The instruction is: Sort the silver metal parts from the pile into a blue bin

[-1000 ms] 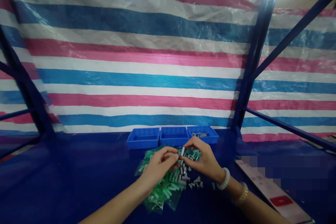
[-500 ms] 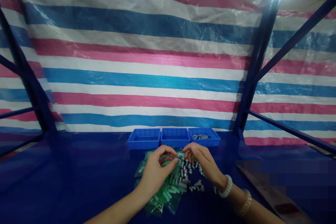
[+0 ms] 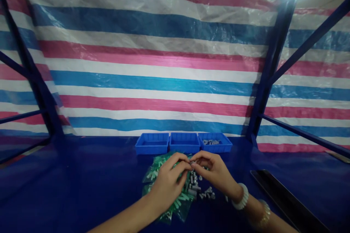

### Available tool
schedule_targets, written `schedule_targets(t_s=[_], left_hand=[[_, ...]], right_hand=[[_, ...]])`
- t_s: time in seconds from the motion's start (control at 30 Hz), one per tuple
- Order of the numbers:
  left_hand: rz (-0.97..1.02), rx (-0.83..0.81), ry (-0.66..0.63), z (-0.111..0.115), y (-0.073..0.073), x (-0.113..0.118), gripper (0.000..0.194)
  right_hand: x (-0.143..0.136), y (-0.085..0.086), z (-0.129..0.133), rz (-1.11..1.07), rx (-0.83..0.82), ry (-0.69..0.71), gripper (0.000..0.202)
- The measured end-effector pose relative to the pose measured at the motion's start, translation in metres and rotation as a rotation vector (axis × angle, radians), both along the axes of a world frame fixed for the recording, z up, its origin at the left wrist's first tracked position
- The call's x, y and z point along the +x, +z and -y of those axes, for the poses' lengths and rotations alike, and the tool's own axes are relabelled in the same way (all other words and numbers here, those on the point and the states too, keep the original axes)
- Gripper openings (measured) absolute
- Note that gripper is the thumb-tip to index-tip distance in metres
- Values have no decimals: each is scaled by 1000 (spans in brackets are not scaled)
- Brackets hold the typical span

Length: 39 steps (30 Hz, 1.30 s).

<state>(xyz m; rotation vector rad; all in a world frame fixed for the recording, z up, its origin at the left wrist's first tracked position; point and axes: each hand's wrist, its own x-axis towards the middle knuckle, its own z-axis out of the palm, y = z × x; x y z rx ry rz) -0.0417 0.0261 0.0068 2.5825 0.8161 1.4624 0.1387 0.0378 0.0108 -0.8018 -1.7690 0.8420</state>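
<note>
My left hand (image 3: 171, 178) and my right hand (image 3: 214, 171) meet at the fingertips, both closed in a pinch. Between them is a small grey metal piece, mostly hidden by the fingers. Under my left hand lie clear plastic bags (image 3: 179, 213) filled with light green plastic strips. Small silver screw-like parts (image 3: 210, 192) and grey cylindrical pieces (image 3: 193, 188) are strewn below my right hand, beside the bags. A pale beaded bracelet and a second, yellowish one circle my right wrist.
Three blue bins stand in a row behind my hands: the left bin (image 3: 152, 151), the middle bin (image 3: 184, 149) and the right bin (image 3: 217, 149), which has small metal parts inside. A long dark flat object (image 3: 290, 202) lies at right. Blue frame posts (image 3: 264, 91) flank the tabletop.
My right hand has moved in, its fingers closing against my left fingertips. The grey piece that showed in my left hand is now mostly covered. The view has shifted slightly.
</note>
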Motion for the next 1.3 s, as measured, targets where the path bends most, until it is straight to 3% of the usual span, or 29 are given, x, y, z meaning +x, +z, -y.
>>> schedule_targets(t_s=[0.13, 0.27, 0.37, 0.47, 0.67, 0.77, 0.9, 1.03, 1.13, 1.3], left_hand=[[-39, -58, 17, -4, -4, 0, 30], [-45, -86, 20, -4, -8, 0, 32], [-30, -109, 16, -1, -8, 2, 31], [15, -156, 28, 1, -6, 4, 28], [158, -260, 86, -4, -1, 1, 26], [210, -311, 111, -6, -2, 0, 26], [227, -347, 112, -7, -5, -1, 27], [254, -354, 82, -6, -7, 0, 27], [288, -427, 45, -5, -6, 3, 24], [395, -733, -104, -2, -6, 8, 13]], right_hand=[[22, 10, -18, 190, 320, -206, 13], [51, 5, -61, 292, 298, -540, 18], [65, -5, -80, 369, 263, -578, 23], [65, -11, -74, 453, 253, -510, 22], [40, -9, -36, 661, 211, -31, 12], [33, -12, -30, 730, 193, 80, 16], [30, -17, -32, 768, 188, 105, 23], [29, -11, -29, 743, 175, 85, 24], [27, 0, -23, 566, 136, 53, 15], [19, 5, -14, 192, 79, 44, 12]])
